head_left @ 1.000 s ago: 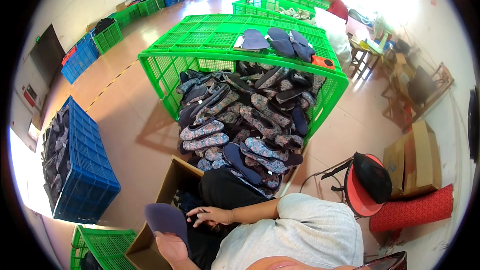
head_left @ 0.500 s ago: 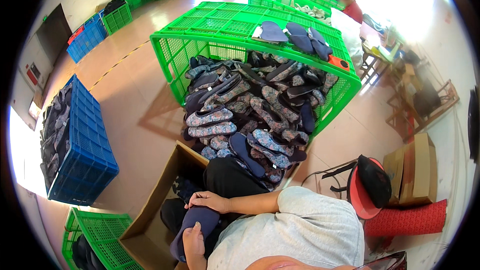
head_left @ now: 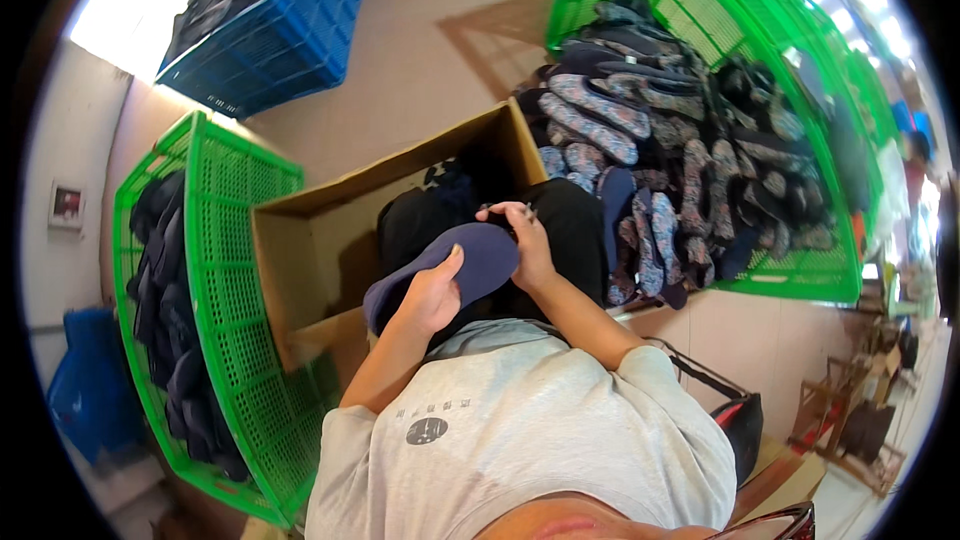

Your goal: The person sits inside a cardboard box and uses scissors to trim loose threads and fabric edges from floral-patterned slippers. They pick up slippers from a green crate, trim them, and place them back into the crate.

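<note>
Above the lap [head_left: 575,230], a navy sole [head_left: 485,258] is clasped in the left hand's [head_left: 433,296] grip, apparently so its end is steadied beside the right hand [head_left: 527,245], whose curled grip's contents cannot be told.

The left hand [head_left: 432,295] is closed in a grip, its thumb [head_left: 455,260] laid on top. The right hand [head_left: 532,250] is held just right of this grip, fingers [head_left: 510,209] curled. The left forearm [head_left: 388,365] is angled below and left of the grip, the right forearm [head_left: 588,321] slanted to its lower right.
</note>
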Demonstrator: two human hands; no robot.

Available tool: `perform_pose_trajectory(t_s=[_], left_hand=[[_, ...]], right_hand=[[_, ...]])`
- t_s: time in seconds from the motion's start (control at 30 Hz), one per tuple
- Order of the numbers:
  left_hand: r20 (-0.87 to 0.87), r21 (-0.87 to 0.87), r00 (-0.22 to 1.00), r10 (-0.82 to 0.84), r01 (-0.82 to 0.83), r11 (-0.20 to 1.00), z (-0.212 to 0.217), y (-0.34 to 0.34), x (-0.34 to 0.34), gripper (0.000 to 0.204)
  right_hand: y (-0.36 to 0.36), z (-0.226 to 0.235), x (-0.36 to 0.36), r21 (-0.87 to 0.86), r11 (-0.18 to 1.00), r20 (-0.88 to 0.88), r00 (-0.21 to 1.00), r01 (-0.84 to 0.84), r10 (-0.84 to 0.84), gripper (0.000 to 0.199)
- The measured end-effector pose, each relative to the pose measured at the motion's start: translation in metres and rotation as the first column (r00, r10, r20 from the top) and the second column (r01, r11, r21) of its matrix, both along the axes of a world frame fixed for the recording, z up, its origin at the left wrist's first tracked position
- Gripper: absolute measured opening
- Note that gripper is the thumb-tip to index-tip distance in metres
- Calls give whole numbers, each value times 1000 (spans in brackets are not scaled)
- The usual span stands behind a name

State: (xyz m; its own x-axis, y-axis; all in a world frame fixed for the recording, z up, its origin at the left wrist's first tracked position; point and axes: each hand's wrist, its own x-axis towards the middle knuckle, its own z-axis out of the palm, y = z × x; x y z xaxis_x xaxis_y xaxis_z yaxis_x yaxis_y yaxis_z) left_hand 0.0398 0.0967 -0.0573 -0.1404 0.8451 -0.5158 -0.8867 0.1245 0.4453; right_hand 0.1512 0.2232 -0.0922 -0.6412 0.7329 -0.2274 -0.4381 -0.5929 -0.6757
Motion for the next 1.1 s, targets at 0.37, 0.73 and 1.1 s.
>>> perform_pose_trajectory(t_s=[0.37, 0.73, 1.1], left_hand=[[146, 85, 987, 64, -77, 993, 9, -6, -23, 43], [262, 371, 965, 13, -113, 922, 0, -35, -35, 50], [303, 170, 947, 106, -163, 972, -10, -43, -41, 49]], right_hand=[[-6, -7, 1, 309, 905, -69, 943, -291, 327, 66], [-12, 31, -22, 680, 575, 155, 856, -455, 494, 106], [-21, 35, -30, 804, 431, 257, 893, -409, 369, 93]])
